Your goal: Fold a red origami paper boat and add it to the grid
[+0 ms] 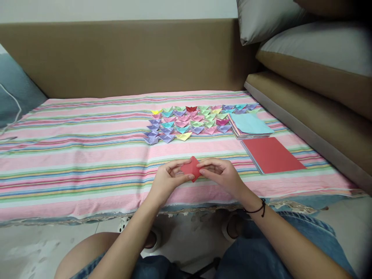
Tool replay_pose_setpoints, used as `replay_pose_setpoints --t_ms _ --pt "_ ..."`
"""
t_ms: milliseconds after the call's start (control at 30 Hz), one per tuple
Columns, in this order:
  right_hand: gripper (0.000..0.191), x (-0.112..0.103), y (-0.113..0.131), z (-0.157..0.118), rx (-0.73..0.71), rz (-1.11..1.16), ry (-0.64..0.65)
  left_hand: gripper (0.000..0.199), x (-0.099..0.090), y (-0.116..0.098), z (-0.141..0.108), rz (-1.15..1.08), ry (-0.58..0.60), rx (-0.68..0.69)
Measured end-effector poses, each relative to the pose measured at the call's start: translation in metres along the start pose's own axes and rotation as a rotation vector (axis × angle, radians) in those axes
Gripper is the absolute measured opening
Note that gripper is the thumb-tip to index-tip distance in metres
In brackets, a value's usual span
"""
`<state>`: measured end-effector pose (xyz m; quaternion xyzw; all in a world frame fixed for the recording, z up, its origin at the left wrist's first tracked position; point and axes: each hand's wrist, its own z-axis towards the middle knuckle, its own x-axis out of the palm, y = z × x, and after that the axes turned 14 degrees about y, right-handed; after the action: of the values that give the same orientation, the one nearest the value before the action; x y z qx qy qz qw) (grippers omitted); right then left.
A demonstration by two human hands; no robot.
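A small folded red paper [191,168], roughly diamond-shaped, is held above the striped cloth near its front edge. My left hand [171,176] pinches its left side between thumb and fingers. On the right side, my right hand [221,173] grips it near the corner with thumb and fingertips. Beyond the hands, several folded paper boats [183,136] in purple, pink, green, blue and yellow stand in rows. To the right lie a stack of light blue-topped paper [252,124] and a stack of red-topped paper [273,155].
The striped cloth [72,162] covers the surface in front. A brown backboard [130,58] rises behind it. Grey and brown cushions [314,62] are piled along the right side. At the far left is a blue fabric [17,85] with a white cord.
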<state>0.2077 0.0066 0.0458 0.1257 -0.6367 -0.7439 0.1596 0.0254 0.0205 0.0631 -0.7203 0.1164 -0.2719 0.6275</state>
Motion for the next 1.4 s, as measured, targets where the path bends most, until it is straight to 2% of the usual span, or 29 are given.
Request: replay_pose_setpoints --t_ms 100,200,700,867,1000,1100,1200,1267,1400 --pt "0.019 -0.003 0.004 0.0 -0.002 0.026 0.003 0.049 -0.001 -0.005 -0.002 -0.018 0.121 -0.01" --pt "0.018 -0.004 0.005 -0.001 0.007 0.058 0.026 0.041 -0.002 -0.006 -0.002 0.064 0.197 0.049" --pt "0.016 -0.005 0.007 -0.001 -0.031 0.068 0.053 0.024 0.003 -0.009 -0.006 0.332 0.305 0.115" --pt "0.014 -0.007 0.008 -0.001 -0.052 -0.002 0.066 0.017 0.005 -0.008 -0.005 0.358 0.237 0.106" --pt "0.016 -0.005 0.008 -0.002 -0.057 -0.043 0.076 0.015 0.009 0.003 -0.002 0.342 0.028 0.122" --pt "0.017 -0.002 0.004 -0.002 -0.086 -0.012 0.09 0.019 0.012 0.013 0.0 0.202 -0.071 0.108" --pt "0.023 0.001 0.0 -0.001 -0.108 0.001 0.069 0.021 0.016 0.018 0.0 0.055 -0.08 0.09" --pt "0.02 0.001 -0.001 -0.001 -0.118 -0.014 0.044 0.02 0.018 0.017 -0.001 -0.001 -0.066 0.093" --pt "0.015 0.0 0.002 0.0 -0.144 0.004 0.008 0.015 0.016 0.009 -0.001 0.025 0.001 0.152"
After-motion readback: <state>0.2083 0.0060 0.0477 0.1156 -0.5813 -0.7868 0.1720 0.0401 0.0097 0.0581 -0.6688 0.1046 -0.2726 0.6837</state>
